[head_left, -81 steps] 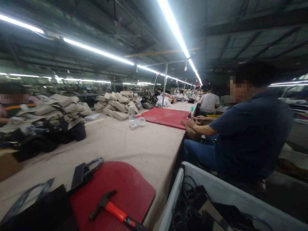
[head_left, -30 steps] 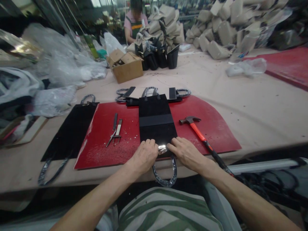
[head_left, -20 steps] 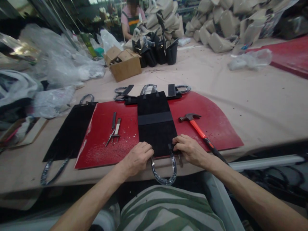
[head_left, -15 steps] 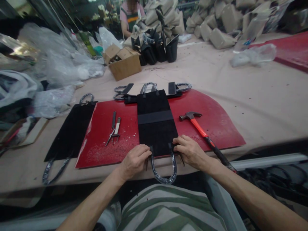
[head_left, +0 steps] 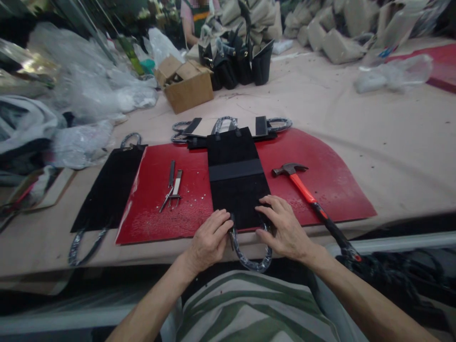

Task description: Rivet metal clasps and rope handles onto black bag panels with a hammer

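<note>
A black bag panel [head_left: 233,194] lies on the red board [head_left: 149,185], its near edge at the front of the table. A plastic-wrapped bag handle [head_left: 251,263] loops from that edge over the table's front. My left hand [head_left: 213,237] is closed at the left end of this handle, fingertips pressed together against it. Beside the handle's right end is my right hand [head_left: 283,230], its thumb and fingers apart, with fingertips at the panel's right corner. The right handle end is partly hidden by this hand.
A claw hammer [head_left: 302,187] lies right of the panel. Pronged metal tools [head_left: 175,187] lie to its left. Another black panel with handles [head_left: 112,187] is at the left. Behind are more handled panels [head_left: 263,126], a cardboard box [head_left: 188,92], black bags [head_left: 261,66] and a person [head_left: 188,23].
My right hand has opened from a pinch at the handle's right end and spread its fingers. My left hand has shifted slightly at the left end. The whole view has moved a little.
</note>
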The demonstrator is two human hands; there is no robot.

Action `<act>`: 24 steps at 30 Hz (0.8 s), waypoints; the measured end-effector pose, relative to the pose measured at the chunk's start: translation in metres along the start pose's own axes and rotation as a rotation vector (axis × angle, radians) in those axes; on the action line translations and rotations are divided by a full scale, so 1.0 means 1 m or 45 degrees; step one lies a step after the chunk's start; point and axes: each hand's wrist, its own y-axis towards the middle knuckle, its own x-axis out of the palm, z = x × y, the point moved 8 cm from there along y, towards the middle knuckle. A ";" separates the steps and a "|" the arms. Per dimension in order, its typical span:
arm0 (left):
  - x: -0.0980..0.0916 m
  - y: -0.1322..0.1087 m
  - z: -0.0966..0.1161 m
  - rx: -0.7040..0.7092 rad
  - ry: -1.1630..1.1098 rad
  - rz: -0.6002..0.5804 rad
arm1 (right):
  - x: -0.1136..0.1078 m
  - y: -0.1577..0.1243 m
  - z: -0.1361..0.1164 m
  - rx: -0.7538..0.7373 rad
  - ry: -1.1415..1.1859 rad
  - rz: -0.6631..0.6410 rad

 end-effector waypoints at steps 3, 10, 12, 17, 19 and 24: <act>0.002 0.003 0.001 -0.001 -0.046 0.012 | 0.004 0.001 0.002 0.034 -0.060 0.012; -0.009 0.008 -0.006 -0.124 -0.215 0.047 | 0.008 -0.002 0.000 0.041 -0.126 0.096; -0.011 0.011 -0.010 -0.149 -0.268 0.045 | 0.010 -0.001 0.002 0.021 -0.157 0.137; -0.008 0.015 -0.018 -0.223 -0.302 -0.017 | 0.016 0.005 0.007 -0.025 -0.192 0.195; -0.011 0.016 -0.016 -0.226 -0.339 -0.007 | 0.016 0.006 0.007 -0.055 -0.209 0.202; -0.064 0.013 -0.052 -0.541 -0.219 0.264 | 0.014 0.006 0.004 -0.081 -0.249 0.215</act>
